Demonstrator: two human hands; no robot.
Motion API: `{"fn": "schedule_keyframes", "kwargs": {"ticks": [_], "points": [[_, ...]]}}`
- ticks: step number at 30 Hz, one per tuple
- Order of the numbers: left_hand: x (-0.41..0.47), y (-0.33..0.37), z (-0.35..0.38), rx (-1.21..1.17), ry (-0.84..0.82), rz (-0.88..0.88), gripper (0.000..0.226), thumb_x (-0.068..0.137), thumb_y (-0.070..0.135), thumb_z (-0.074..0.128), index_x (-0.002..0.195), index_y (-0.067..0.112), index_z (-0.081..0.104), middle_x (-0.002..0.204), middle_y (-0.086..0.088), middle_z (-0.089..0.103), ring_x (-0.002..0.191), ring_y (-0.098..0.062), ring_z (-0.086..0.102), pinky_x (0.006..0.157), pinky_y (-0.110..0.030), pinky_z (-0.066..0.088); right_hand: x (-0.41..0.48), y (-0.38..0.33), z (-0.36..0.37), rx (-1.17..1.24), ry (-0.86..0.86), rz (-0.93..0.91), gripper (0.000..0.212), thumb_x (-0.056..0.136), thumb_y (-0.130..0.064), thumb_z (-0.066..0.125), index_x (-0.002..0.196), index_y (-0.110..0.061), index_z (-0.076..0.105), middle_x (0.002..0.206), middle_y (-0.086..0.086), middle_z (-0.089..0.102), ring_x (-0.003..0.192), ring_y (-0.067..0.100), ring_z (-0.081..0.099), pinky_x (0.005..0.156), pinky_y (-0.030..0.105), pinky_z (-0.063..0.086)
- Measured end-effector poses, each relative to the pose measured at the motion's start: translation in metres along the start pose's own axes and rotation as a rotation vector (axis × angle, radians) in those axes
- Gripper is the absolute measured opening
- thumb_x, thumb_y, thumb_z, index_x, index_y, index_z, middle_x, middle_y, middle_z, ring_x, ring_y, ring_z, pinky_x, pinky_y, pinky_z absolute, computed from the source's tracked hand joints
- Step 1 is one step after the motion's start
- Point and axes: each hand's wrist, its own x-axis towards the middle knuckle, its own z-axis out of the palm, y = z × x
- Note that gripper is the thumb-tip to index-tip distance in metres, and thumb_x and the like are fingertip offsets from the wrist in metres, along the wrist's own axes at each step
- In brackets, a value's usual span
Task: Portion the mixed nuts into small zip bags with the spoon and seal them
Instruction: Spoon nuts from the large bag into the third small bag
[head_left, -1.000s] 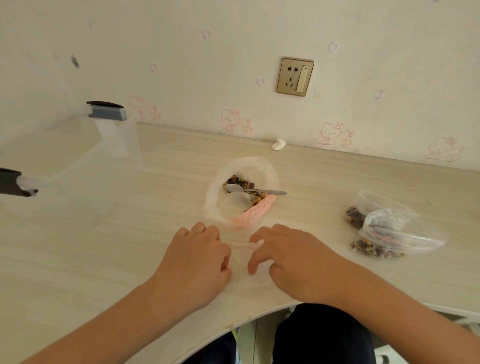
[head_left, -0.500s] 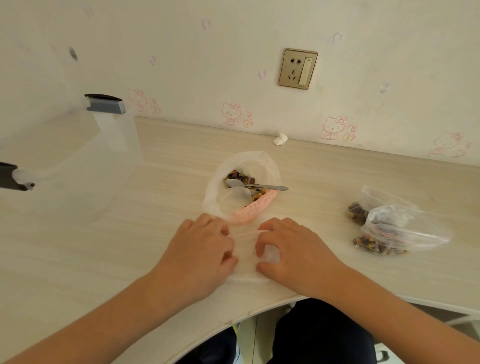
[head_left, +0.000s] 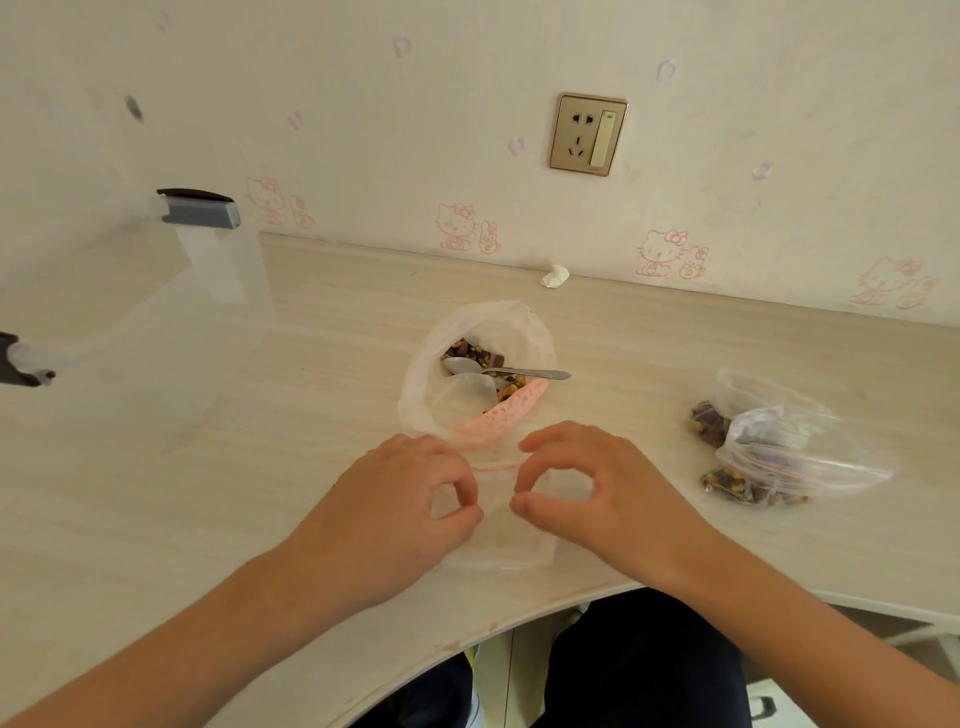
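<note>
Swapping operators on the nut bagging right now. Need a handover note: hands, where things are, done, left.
Left hand: fingers curled, pinching the empty zip bag near its red zip line.
Right hand: the same, on the bag's other side.
The empty zip bag lies flat near the table's front edge, with no nuts in it. The spoon rests in the big nut bag behind the hands, handle pointing right. The filled bags are piled on the right.
Done: a few bags filled; cannot tell if they are sealed.
Left: open this bag, spoon nuts in, seal. The big nut bag has nuts in it.
</note>
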Motion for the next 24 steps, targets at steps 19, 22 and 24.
{"fn": "schedule_keyframes", "kwargs": {"ticks": [19, 22, 24], "points": [[0.097, -0.065, -0.013, -0.343, 0.018, -0.45, 0.02, 0.081, 0.028, 0.067, 0.076, 0.009, 0.064, 0.047, -0.001, 0.06, 0.038, -0.015, 0.051, 0.04, -0.022, 0.038, 0.089, 0.059, 0.022, 0.143, 0.358, 0.306, 0.03, 0.092, -0.052, 0.065, 0.118, -0.036, 0.06, 0.086, -0.015, 0.068, 0.082, -0.001, 0.063, 0.076, 0.032, 0.05], [0.103, -0.071, -0.011, -0.438, 0.064, -0.394, 0.012, 0.085, 0.018, 0.06, 0.077, 0.01, 0.065, 0.051, -0.005, 0.067, 0.039, -0.016, 0.059, 0.039, -0.022, 0.043, 0.099, 0.066, 0.019, 0.15, 0.421, 0.333, 0.03, 0.092, -0.052, 0.064, 0.118, -0.038, 0.059, 0.082, -0.012, 0.066, 0.079, 0.001, 0.063, 0.074, 0.033, 0.051], [0.108, -0.076, -0.009, -0.503, 0.119, -0.372, 0.015, 0.083, 0.023, 0.058, 0.082, 0.012, 0.069, 0.062, -0.006, 0.074, 0.045, -0.017, 0.066, 0.042, -0.024, 0.048, 0.109, 0.07, 0.011, 0.072, 0.432, 0.367, 0.025, 0.091, -0.054, 0.062, 0.11, -0.037, 0.06, 0.082, -0.011, 0.064, 0.078, 0.003, 0.062, 0.073, 0.034, 0.05]]}}
